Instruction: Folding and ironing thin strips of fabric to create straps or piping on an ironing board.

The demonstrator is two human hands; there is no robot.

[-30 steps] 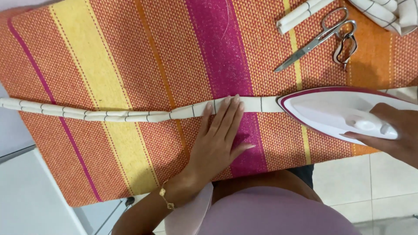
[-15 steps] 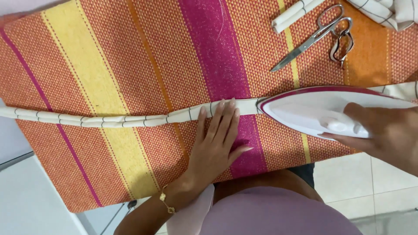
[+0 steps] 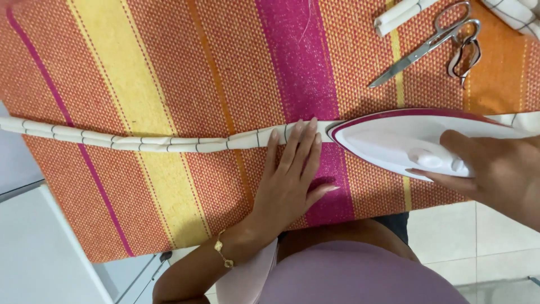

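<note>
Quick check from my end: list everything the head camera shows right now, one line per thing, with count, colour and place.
fabric strip: one, white with thin dark lines, lying across the middle of the cloth, left edge to the iron's tip.
iron: one, white with magenta rim, on the strip at right, tip pointing left.
striped cloth: one, orange, yellow and magenta, covering the work surface.
scissors: one pair, metal, top right on the cloth.
folded strips: white, top edge, left of the scissors.
checked fabric: white with dark lines, top right corner.
floor tiles: pale, lower right.
left hand: flat, fingertips on the strip beside the iron's tip, gold bracelet at wrist.
right hand: gripping the iron.
</note>
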